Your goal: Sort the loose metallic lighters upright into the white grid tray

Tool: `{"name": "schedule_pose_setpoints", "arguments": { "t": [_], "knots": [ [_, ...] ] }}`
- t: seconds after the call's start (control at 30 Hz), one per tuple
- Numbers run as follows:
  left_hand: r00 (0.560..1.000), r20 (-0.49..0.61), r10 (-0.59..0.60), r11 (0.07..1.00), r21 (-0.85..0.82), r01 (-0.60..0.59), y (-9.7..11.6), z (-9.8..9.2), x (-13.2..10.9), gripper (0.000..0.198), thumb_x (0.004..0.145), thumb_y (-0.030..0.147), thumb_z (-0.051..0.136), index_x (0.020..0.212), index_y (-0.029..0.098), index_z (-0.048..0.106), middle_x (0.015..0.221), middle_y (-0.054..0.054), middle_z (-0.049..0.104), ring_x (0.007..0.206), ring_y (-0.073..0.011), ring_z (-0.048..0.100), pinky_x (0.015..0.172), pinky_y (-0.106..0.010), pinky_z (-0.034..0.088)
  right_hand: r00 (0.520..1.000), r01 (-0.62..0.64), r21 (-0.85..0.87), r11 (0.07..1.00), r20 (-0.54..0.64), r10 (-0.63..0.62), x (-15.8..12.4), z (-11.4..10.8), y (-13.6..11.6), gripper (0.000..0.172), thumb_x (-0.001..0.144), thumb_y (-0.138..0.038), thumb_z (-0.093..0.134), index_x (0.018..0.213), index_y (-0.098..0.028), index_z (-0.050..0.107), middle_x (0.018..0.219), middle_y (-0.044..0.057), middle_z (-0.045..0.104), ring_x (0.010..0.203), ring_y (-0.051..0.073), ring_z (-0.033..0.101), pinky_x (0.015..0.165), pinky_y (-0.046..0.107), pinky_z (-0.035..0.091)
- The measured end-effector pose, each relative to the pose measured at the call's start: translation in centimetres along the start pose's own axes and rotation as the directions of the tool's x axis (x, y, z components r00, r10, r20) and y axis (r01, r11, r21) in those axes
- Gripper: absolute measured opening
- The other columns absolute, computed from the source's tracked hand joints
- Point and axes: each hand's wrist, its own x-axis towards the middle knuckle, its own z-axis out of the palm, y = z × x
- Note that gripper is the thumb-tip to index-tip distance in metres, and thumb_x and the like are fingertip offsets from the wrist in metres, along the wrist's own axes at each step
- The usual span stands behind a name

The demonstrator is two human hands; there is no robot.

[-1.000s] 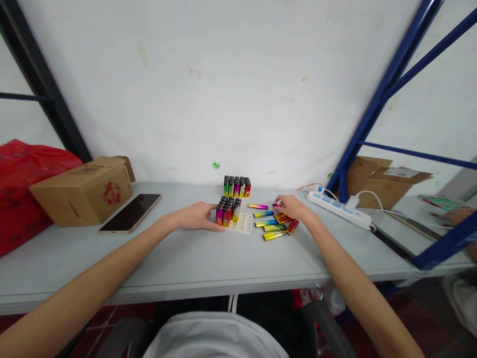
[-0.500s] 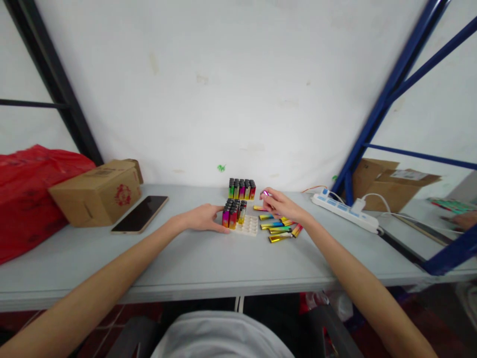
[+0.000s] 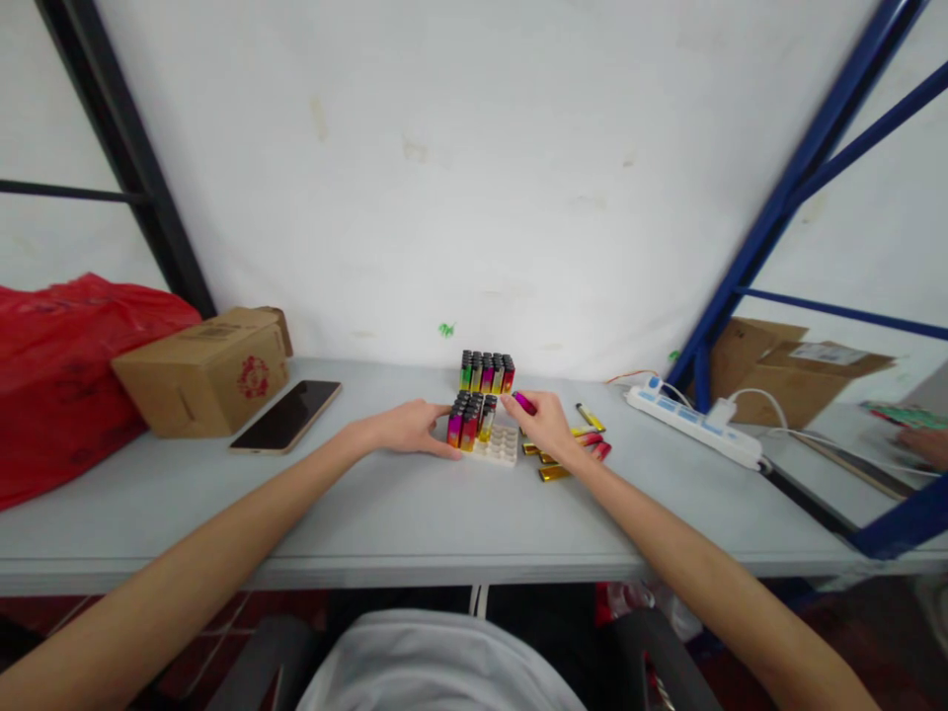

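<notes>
A white tray with round slots (image 3: 505, 446) lies on the table; upright lighters (image 3: 463, 423) with black tops fill its left part, and slots at its right show bare. My left hand (image 3: 416, 429) rests at the tray's left side, thumb and fingers apart around its edge, touching it or the end lighters. My right hand (image 3: 545, 421) holds a purple lighter (image 3: 524, 403) above the tray's right side. Behind the tray stands a second block of upright lighters (image 3: 487, 373). Several loose lighters (image 3: 554, 473) lie right of the tray, partly covered by my right hand.
On the left are a phone (image 3: 287, 417), a cardboard box (image 3: 203, 375) and a red bag (image 3: 89, 380). To the right lie a power strip (image 3: 692, 425) with cables, a blue frame post (image 3: 748, 247) and an open carton (image 3: 789, 380). Another person's hand (image 3: 925, 444) shows at the far right.
My right hand has moved left and slightly down, bringing the purple lighter from above the loose lighters to the tray. My left hand stays beside the tray. The view has shifted slightly.
</notes>
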Motion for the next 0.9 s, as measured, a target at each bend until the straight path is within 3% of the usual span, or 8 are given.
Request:
{"name": "schedule_pose_setpoints", "arguments": {
  "t": [0.23, 0.5, 0.73, 0.9],
  "knots": [
    [1.0, 0.029, -0.003, 0.995, 0.095, 0.001, -0.03, -0.08, 0.04, 0.081, 0.075, 0.079, 0.066, 0.13, 0.019, 0.065, 0.076, -0.001, 0.067, 0.066, -0.0204, 0.059, 0.059, -0.026, 0.036, 1.0, 0.001, 0.005, 1.0, -0.004, -0.001, 0.22, 0.47, -0.38, 0.043, 0.088, -0.049, 0.047, 0.056, -0.022, 0.034, 0.055, -0.004, 0.032, 0.056, 0.01, 0.031, 0.055, 0.027, 0.022],
    [0.999, 0.042, -0.01, 0.996, 0.086, 0.006, 0.1, -0.2, 0.01, 0.079, 0.076, 0.078, 0.066, 0.128, 0.019, 0.065, 0.079, -0.001, 0.067, 0.069, -0.0208, 0.06, 0.06, -0.026, 0.037, 1.0, 0.002, 0.013, 1.0, -0.031, -0.001, 0.05, 0.13, -0.46, 0.053, 0.092, -0.06, 0.046, 0.058, -0.021, 0.039, 0.057, -0.004, 0.032, 0.058, 0.011, 0.032, 0.056, 0.027, 0.023],
    [0.999, 0.023, -0.023, 0.994, 0.103, 0.021, -0.03, -0.03, 0.09, 0.083, 0.074, 0.081, 0.065, 0.126, 0.017, 0.065, 0.073, 0.0, 0.064, 0.064, -0.0203, 0.057, 0.058, -0.027, 0.035, 0.999, -0.013, -0.03, 0.999, -0.039, 0.011, 0.3, 0.4, 0.03, 0.041, 0.087, -0.048, 0.045, 0.057, -0.022, 0.036, 0.056, -0.004, 0.033, 0.057, 0.011, 0.033, 0.056, 0.028, 0.022],
    [1.0, 0.026, -0.01, 0.996, 0.094, 0.007, 0.3, -0.21, -0.08, 0.08, 0.075, 0.079, 0.065, 0.127, 0.018, 0.066, 0.074, 0.0, 0.065, 0.065, -0.0203, 0.057, 0.059, -0.027, 0.036, 1.0, 0.021, -0.046, 0.999, -0.006, -0.021, 0.31, 0.11, -0.25, 0.043, 0.092, -0.05, 0.046, 0.06, -0.022, 0.039, 0.056, -0.004, 0.038, 0.057, 0.012, 0.035, 0.057, 0.028, 0.025]
  ]
}}
